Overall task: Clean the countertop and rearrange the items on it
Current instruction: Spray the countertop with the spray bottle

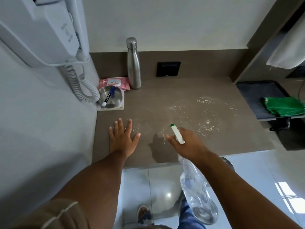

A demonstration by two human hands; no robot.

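A: Clear plastic spray bottle (196,192), nearest item. Body hangs below the counter's front edge, over the tiled floor (257,176). White nozzle with green tip points out across the counter (165,100).

B: Grip state?

A: Right hand (189,142) wrapped closed around the bottle's neck and trigger head. Left hand (123,136) flat, palm down, fingers spread, resting on the counter near its front left; holds nothing.

B: Surface condition?

A: Brown stone-look top. Droplets (204,113) scattered over the middle and right portion, some close to the left fingertips.

B: Items further back?

A: Back left corner: round metal dish (113,96) on a pale card, with a blue-capped marker (108,98) lying across it. Pink wipes packet (115,82) just behind, touching the dish's far edge. Steel flask (133,63) upright beside the packet, against the backsplash. Black wall socket (168,69) to its right.

B: Off the counter?

A: Green cloth (283,106) folded on a dark tray (252,91) at right. White wall handset (41,30) with coiled cord, upper left.
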